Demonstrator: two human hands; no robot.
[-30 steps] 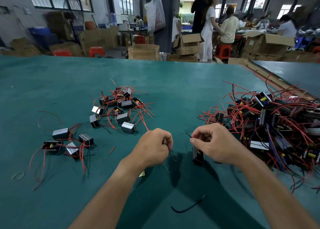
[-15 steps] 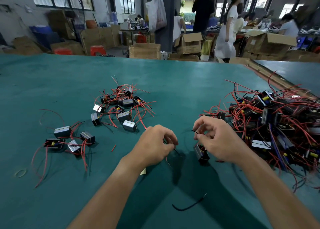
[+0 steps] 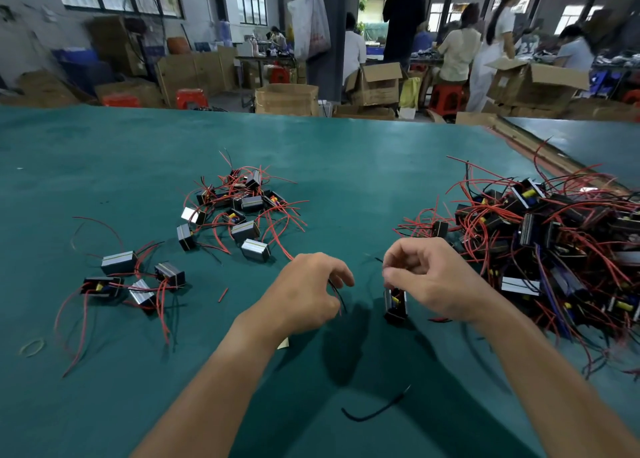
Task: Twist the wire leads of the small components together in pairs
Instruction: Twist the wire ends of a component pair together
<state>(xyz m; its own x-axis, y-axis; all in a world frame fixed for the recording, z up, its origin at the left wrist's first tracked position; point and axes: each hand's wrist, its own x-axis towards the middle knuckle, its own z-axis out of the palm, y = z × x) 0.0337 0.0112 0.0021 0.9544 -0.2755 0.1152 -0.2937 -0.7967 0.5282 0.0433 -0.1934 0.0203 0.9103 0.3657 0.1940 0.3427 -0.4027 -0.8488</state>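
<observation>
Since half a second ago, our left hand (image 3: pixel 308 291) has loosened. Its fingers were bunched then and now arch a little apart, though they still curl over a thin dark lead (image 3: pixel 338 296) that trails out beneath them. Our right hand (image 3: pixel 429 281) has barely moved. Its thumb and forefinger are pressed together, pinching a wire end (image 3: pixel 379 260) above the small component (image 3: pixel 394 303). The component stands upright under that hand on the green table (image 3: pixel 346 166), between our two hands, and we cannot tell whether it rests or hangs.

The tangled pile (image 3: pixel 554 243) on the right and the two clusters (image 3: pixel 239 208) on the left lie unchanged. Beyond the table, a person in white (image 3: pixel 491 52) has stepped further right.

The red print on the hanging bag (image 3: pixel 311 17) is too blurred for us to read.
</observation>
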